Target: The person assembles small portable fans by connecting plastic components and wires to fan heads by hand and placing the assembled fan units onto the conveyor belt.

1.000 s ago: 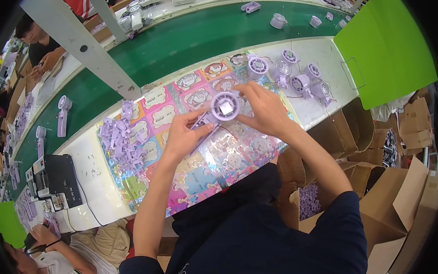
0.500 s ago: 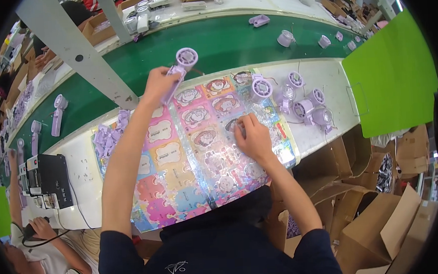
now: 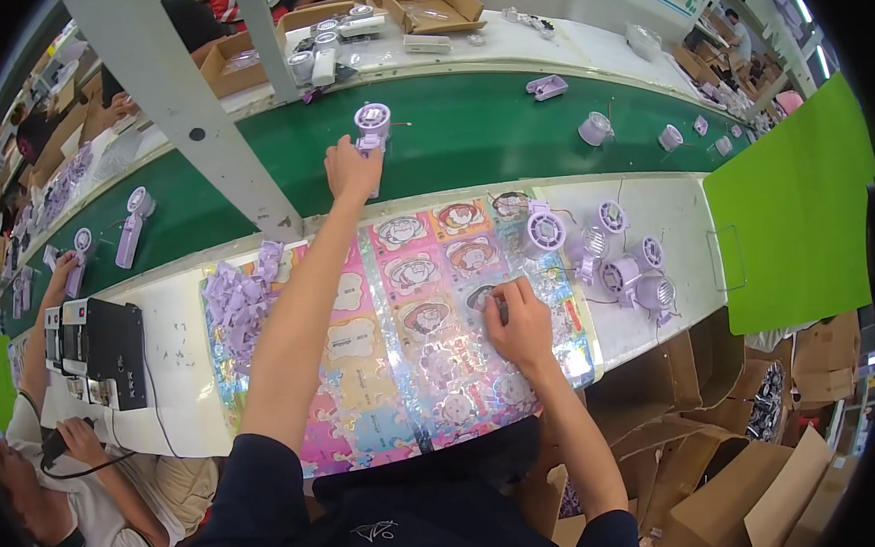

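Left hand fingers pinch lilac handheld fan, long axis fore-aft, head pointing away. Right hand: can't tell finger grip.

Bright, even, cool light fills the view; lit tubes glow at 2 o'clock. Pale glare streaks the glossy mat near the centre. The cartons at 4 o'clock sit dimmer. The left hand and lilac fan, near 11, look fairly clear. The green belt bows; black vignetting rings the view, and detail at 9 turns soft.
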Action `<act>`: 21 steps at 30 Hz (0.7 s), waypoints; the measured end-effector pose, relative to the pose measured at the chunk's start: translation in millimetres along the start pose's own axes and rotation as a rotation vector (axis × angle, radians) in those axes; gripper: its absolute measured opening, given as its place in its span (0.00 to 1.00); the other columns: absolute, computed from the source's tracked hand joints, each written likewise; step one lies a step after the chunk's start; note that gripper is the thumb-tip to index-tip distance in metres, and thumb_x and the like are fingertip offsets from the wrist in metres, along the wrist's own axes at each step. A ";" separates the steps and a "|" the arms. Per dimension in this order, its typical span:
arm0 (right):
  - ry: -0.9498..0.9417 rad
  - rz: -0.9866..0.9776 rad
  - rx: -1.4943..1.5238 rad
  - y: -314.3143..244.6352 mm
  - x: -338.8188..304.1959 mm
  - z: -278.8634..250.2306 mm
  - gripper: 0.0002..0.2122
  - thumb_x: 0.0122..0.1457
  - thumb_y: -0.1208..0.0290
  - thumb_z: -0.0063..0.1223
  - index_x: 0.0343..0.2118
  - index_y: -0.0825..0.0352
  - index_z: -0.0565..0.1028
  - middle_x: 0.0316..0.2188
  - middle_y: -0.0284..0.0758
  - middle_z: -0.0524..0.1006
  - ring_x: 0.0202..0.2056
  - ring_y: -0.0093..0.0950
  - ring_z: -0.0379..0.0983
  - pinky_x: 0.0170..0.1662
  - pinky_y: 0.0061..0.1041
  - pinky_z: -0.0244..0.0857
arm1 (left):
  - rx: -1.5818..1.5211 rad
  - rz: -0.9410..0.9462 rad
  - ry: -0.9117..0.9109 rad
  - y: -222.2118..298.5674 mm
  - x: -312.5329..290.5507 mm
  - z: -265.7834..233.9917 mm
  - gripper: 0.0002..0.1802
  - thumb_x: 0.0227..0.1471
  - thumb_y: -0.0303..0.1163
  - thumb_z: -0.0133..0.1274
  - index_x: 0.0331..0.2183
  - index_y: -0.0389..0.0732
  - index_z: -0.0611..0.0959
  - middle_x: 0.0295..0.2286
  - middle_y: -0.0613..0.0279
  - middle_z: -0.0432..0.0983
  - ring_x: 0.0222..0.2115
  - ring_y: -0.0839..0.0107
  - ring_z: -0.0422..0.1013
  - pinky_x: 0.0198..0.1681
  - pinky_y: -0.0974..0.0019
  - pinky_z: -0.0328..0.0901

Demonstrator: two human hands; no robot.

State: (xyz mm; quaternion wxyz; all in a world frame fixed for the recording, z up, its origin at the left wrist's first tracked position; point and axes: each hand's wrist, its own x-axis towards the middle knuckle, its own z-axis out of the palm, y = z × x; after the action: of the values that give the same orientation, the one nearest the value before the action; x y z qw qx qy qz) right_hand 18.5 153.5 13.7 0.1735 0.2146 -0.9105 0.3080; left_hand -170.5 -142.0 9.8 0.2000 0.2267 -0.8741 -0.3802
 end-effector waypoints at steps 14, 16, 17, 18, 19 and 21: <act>0.019 -0.042 -0.028 -2.2 0.7 2.3 0.05 0.54 0.75 0.59 0.31 0.66 0.74 0.29 0.37 0.73 0.24 0.38 0.75 0.27 0.35 0.69 | 0.442 0.420 0.306 -63.5 -124.5 -171.7 0.18 0.46 0.31 0.59 0.42 0.39 0.81 0.36 0.55 0.76 0.43 0.56 0.70 0.49 0.52 0.61; 0.025 -0.040 -0.021 -2.9 -0.2 1.1 0.04 0.54 0.75 0.59 0.30 0.66 0.74 0.29 0.37 0.73 0.24 0.38 0.75 0.27 0.35 0.69 | 0.523 0.441 0.291 -84.2 -121.0 -172.1 0.20 0.45 0.31 0.59 0.43 0.39 0.80 0.35 0.55 0.77 0.43 0.57 0.71 0.50 0.52 0.61; 0.026 -0.045 -0.019 -3.1 -1.6 2.1 0.04 0.54 0.75 0.59 0.30 0.66 0.74 0.29 0.37 0.73 0.24 0.38 0.75 0.27 0.35 0.69 | 0.507 0.436 0.218 -88.3 -121.5 -171.9 0.20 0.45 0.30 0.59 0.44 0.39 0.81 0.36 0.54 0.77 0.43 0.57 0.71 0.50 0.52 0.61; 0.025 -0.037 -0.024 -3.2 -3.3 3.4 0.05 0.54 0.75 0.59 0.30 0.66 0.74 0.29 0.37 0.73 0.24 0.38 0.75 0.27 0.35 0.69 | 0.491 0.433 0.143 -92.4 -121.9 -172.3 0.20 0.46 0.30 0.59 0.44 0.39 0.81 0.37 0.54 0.77 0.44 0.57 0.71 0.50 0.51 0.61; 0.026 -0.020 -0.038 -2.4 -5.8 1.1 0.05 0.54 0.75 0.59 0.30 0.66 0.74 0.28 0.37 0.73 0.24 0.39 0.75 0.27 0.35 0.69 | 0.483 0.441 0.139 -89.3 -123.1 -172.2 0.20 0.46 0.30 0.59 0.44 0.39 0.81 0.37 0.54 0.77 0.44 0.57 0.71 0.50 0.51 0.61; 0.039 -0.038 -0.056 -1.4 -5.1 1.7 0.05 0.54 0.75 0.59 0.30 0.66 0.74 0.28 0.37 0.73 0.24 0.39 0.75 0.27 0.35 0.69 | 0.461 0.437 0.181 -83.8 -125.5 -174.3 0.21 0.47 0.29 0.59 0.45 0.39 0.80 0.38 0.53 0.78 0.44 0.55 0.72 0.50 0.52 0.61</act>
State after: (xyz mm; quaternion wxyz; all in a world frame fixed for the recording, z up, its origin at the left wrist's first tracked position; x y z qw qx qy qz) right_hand 23.2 152.8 10.8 0.2030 0.2208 -0.9109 0.2834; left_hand 43.6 -224.2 34.1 0.2975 0.1059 -0.9437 -0.0987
